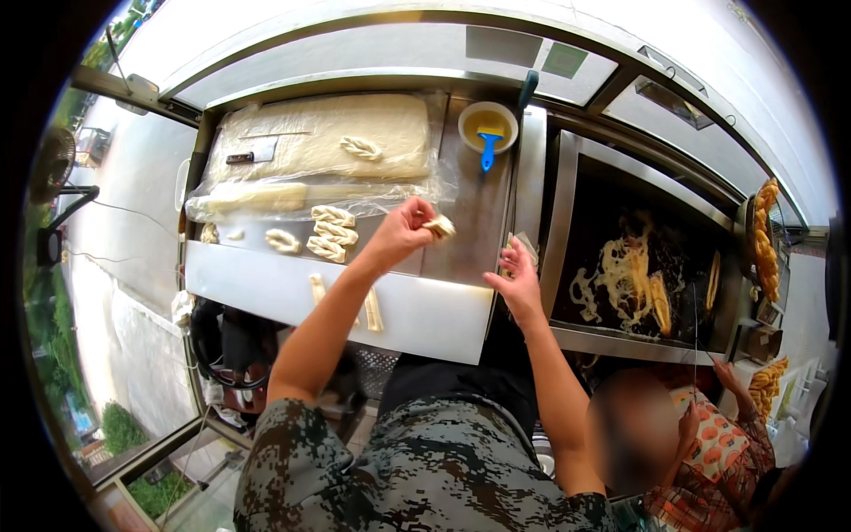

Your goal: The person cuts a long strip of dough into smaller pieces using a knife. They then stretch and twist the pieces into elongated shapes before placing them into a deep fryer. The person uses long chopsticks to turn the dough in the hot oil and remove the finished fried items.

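Observation:
My left hand (407, 226) pinches a small, blurred piece of dough (440, 228) above the steel worktop (465, 246). To its right, my right hand (520, 282) has its fingers apart over the gap beside the fryer, with no held thing visible. A pale item (530, 245) behind those fingers is partly hidden; I cannot tell what it is. Left of my left hand lie several twisted dough pieces (335, 233), with another twist (282, 241) farther left. Dough strips (373, 309) rest on the white board (432, 319), some partly covered by my left forearm.
Plastic covers a large dough slab (319, 120); a cleaver (249, 157) and a dough twist (361, 147) lie on it. A bowl (462, 126) holds yellow liquid and a blue-handled brush (489, 149). Dough fries in a deep fryer (568, 199). A co-worker (721, 432) holds long thin rods over it.

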{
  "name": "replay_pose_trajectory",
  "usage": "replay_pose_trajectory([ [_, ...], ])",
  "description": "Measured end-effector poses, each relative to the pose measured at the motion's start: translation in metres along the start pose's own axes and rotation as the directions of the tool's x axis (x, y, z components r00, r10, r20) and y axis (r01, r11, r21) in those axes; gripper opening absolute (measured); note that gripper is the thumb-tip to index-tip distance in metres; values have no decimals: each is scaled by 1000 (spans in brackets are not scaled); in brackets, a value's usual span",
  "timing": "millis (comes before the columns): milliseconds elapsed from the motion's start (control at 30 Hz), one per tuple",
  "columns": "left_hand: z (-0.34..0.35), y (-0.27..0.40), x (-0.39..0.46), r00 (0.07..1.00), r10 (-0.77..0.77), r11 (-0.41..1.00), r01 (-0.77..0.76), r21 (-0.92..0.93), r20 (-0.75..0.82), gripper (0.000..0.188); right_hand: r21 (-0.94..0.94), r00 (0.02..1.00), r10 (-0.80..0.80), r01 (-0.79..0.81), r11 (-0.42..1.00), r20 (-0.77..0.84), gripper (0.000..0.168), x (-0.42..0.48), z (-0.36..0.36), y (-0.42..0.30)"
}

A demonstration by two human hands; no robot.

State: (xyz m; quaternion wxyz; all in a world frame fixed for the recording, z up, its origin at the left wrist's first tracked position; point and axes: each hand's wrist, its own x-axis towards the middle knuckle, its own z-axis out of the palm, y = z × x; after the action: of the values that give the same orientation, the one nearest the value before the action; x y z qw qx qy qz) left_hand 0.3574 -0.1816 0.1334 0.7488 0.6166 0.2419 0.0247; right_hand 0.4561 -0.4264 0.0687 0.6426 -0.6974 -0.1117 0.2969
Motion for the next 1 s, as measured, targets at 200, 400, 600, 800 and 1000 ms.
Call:
replay_pose_trajectory([
  [200, 54, -12, -32, 984, -88, 870, 153, -468, 158, 45, 483, 793, 285, -567, 667, 538, 27, -20, -20, -31],
  [400, 115, -51, -32, 978, -195, 868, 204, -452, 67, 21, 437, 960, 270, -274, 857, 72, 24, -43, -70, 3],
  [600, 128, -75, -21, 947, -318, 769, 230, -596, -45, 14, 615, 780, 380, 6, 789, -496, 32, -67, -150, 45],
  [800, 52, -95, 10, 878, -374, 730, 80, -679, -298, 27, 533, 442, 395, 247, 809, -805, 33, -137, -298, 93],
  [1000, 87, -70, 71, 948, -308, 766, 199, -611, -78, 31, -360, 726, 19, -364, 859, -687, 28, -212, -343, 119],
])
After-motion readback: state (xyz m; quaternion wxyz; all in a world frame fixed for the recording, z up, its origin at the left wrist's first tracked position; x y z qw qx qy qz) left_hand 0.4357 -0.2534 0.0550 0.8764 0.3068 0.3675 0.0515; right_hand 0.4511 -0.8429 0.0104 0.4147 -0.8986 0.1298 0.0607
